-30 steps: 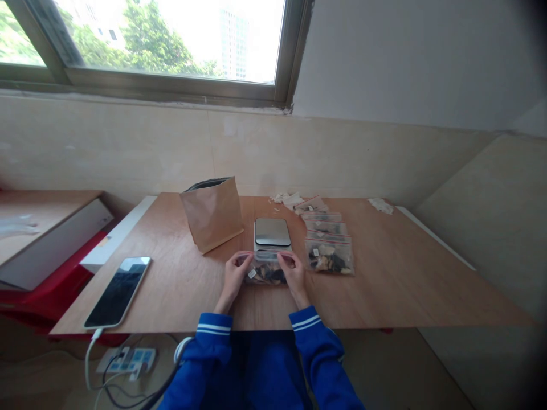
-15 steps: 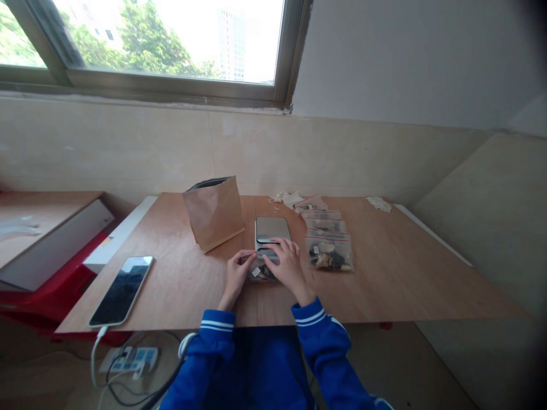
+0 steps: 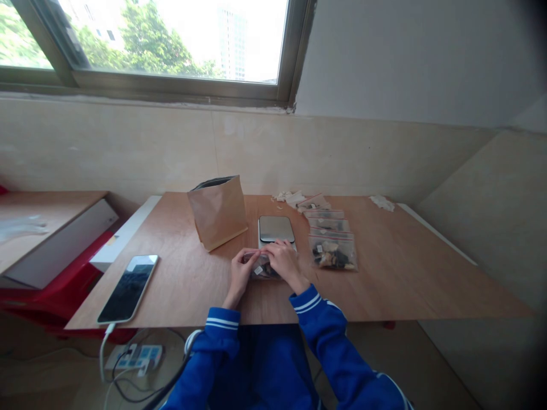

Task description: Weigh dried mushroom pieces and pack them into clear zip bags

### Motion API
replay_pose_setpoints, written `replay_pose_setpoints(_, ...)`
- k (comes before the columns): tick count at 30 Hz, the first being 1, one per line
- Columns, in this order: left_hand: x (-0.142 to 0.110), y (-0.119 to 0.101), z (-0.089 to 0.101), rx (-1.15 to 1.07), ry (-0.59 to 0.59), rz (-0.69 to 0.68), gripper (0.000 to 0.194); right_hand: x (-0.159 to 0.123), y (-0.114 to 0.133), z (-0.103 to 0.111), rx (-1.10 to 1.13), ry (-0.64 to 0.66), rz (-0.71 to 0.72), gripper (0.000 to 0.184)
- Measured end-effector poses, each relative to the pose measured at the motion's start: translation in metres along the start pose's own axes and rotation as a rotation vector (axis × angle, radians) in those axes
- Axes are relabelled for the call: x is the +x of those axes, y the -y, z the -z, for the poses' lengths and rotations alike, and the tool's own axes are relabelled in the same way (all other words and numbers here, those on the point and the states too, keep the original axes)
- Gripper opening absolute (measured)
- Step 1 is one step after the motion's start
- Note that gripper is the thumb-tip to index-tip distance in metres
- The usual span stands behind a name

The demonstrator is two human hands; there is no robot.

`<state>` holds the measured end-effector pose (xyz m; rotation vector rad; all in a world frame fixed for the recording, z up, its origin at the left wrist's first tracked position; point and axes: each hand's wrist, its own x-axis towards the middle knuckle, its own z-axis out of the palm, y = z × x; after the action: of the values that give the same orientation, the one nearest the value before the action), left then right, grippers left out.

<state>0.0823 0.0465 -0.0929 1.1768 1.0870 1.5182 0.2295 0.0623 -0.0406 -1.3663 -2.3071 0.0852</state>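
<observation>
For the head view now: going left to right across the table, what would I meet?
Phone → brown paper bag → held plastic bag → front red-striped plastic bag → crumpled white scrap.

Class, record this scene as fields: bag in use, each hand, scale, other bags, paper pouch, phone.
Clear bag: between the hands, partly hidden
Left hand: pinching the bag's top edge
Right hand: at that edge, beside the left fingertips
Scale: just beyond the bag
Red-lined bags: overlapping, right of the scale
Paper pouch: standing, open-topped
Phone: left, cable attached
</observation>
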Motion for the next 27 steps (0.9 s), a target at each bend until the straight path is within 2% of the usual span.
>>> replay_pose_setpoints(5, 0.000, 0.002, 0.001, 0.002, -0.040, -0.019, 0.026, -0.005, -0.009, 0.005, 0.045, -0.026, -0.042, 0.018)
replay_pose_setpoints(12, -0.002, 0.001, 0.001, 0.023, -0.004, -0.026, 0.026, -0.013, -0.016, 0.004, 0.058, -0.067, -0.027, 0.022)
replay_pose_setpoints(17, -0.003, 0.002, 0.002, 0.021, -0.093, -0.006, 0.029, -0.015, -0.021, 0.008, 0.045, -0.076, -0.026, 0.020)
replay_pose_setpoints(20, -0.004, 0.003, 0.003, 0.030, -0.084, 0.017, 0.032, -0.018, -0.024, 0.009, 0.049, -0.092, -0.033, 0.022)
replay_pose_setpoints(27, -0.003, 0.004, 0.004, -0.117, -0.091, 0.070, 0.036, -0.031, -0.035, 0.009, 0.133, -0.089, -0.061, 0.025)
